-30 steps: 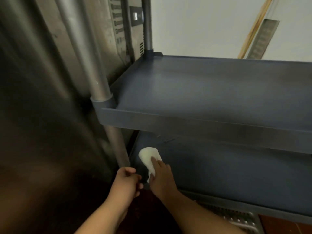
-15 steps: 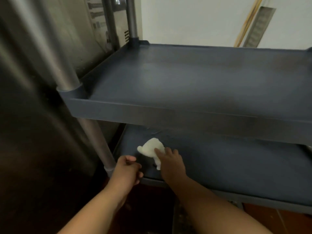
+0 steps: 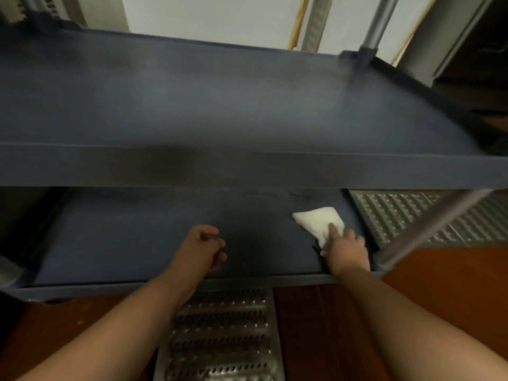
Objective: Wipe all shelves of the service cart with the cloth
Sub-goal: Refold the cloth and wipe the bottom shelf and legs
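The dark blue service cart fills the head view, with an upper shelf (image 3: 220, 105) and a lower shelf (image 3: 123, 237) beneath it. A folded white cloth (image 3: 316, 221) lies on the lower shelf near its right end. My right hand (image 3: 347, 253) presses on the near edge of the cloth, index finger stretched out over it. My left hand (image 3: 202, 250) hovers over the middle of the lower shelf, fingers curled in, holding nothing.
A grey front post (image 3: 428, 224) rises at the cart's right corner, and a back post (image 3: 376, 26) stands at the far right. A perforated metal drain grate (image 3: 220, 334) runs under my arms across the red-brown floor (image 3: 439, 284). Another grate (image 3: 398, 213) lies to the right.
My right hand has swept the cloth from the left end of the lower shelf to its right end. My left hand has left the left post and now hangs over the shelf's middle.
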Demonstrator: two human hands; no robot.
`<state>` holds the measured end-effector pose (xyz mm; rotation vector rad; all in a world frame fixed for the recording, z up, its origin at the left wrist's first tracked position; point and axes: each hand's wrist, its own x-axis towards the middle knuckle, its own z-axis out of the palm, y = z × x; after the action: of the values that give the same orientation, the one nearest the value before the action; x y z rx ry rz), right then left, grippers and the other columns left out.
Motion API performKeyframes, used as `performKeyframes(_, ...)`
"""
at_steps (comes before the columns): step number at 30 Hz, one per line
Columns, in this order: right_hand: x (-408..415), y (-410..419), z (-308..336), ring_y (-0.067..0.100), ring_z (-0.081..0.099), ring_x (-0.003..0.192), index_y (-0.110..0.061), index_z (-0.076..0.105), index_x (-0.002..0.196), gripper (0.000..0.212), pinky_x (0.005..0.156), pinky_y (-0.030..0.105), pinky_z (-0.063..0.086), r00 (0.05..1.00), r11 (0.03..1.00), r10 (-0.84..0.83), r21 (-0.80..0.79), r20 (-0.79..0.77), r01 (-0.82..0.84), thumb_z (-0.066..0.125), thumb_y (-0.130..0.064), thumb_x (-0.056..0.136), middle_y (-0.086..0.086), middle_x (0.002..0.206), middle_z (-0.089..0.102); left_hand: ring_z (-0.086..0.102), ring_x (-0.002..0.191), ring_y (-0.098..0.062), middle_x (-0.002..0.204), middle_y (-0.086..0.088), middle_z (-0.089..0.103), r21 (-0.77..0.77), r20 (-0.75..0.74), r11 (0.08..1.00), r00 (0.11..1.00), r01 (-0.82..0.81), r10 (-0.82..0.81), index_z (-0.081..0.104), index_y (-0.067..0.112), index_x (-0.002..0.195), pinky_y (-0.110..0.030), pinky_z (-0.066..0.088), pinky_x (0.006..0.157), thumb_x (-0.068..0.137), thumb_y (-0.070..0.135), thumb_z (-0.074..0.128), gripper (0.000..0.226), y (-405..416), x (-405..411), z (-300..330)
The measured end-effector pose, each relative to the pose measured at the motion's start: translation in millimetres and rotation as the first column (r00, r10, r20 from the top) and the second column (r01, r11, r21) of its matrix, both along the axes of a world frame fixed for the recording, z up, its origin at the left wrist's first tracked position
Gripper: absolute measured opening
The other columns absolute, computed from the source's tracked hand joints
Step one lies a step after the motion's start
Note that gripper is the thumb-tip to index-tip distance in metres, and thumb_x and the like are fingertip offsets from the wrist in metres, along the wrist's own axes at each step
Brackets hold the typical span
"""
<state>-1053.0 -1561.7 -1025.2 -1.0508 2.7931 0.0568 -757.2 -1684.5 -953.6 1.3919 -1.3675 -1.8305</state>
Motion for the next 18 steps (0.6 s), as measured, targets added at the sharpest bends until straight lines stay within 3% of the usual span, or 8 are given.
performKeyframes(5, -24, 14, -2, 0.041, 0.037, 0.132, -0.015, 0.009, 0.157, 0.085, 0.103, 0.046, 0.041, 0.994, 0.994, -0.109, 0.001, 0.004, 0.109, 0.061, -0.042, 0.096, 0.024, 0.147, 0.031, 0.059, 0.066, -0.017, 0.091, -0.006, 0.061, -0.016, 0.013, 1.0, 1.0, -0.001, 0.002, 0.05, 0.018, 0.101, -0.029, 0.047, 0.059, 0.093, -0.005, 0.039, 0.026, 11, -28, -10)
performKeyframes(10, -21, 1, -6, 0.042, 0.034, 0.136, -0.029, 0.022, 0.154, 0.074, 0.108, 0.05, 0.038, 0.986, 0.986, -0.127, -0.093, 0.106, 0.137, 0.064, -0.031, 0.093, 0.017, 0.156, 0.026, 0.056, 0.067, -0.018, 0.091, -0.007, 0.057, -0.004, 0.027, 1.0, 1.0, -0.01, 0.01, 0.047, 0.012, 0.111, -0.029, 0.044, 0.058, 0.093, -0.007, 0.037, 0.028, 5, -14, -11)
performKeyframes(14, 5, -31, -11, 0.036, 0.038, 0.139, -0.026, 0.039, 0.152, 0.067, 0.111, 0.044, 0.038, 0.974, 0.968, -0.053, -0.23, 0.219, 0.104, 0.062, -0.016, 0.09, 0.012, 0.156, 0.034, 0.054, 0.064, -0.017, 0.091, -0.008, 0.056, -0.013, 0.021, 0.998, 0.998, -0.057, 0.057, 0.046, 0.011, 0.112, -0.028, 0.042, 0.056, 0.093, -0.006, 0.036, 0.027, -16, 30, -4)
performKeyframes(18, 75, -88, -13, 0.036, 0.045, 0.133, -0.024, 0.042, 0.151, 0.06, 0.105, 0.044, 0.041, 0.968, 0.957, 0.073, -0.289, 0.24, 0.0, 0.054, -0.012, 0.093, 0.013, 0.151, 0.042, 0.055, 0.062, -0.016, 0.091, -0.008, 0.057, -0.021, 0.018, 0.992, 0.992, -0.125, 0.125, 0.046, 0.014, 0.107, -0.027, 0.042, 0.052, 0.093, -0.004, 0.038, 0.024, -44, 89, -1)
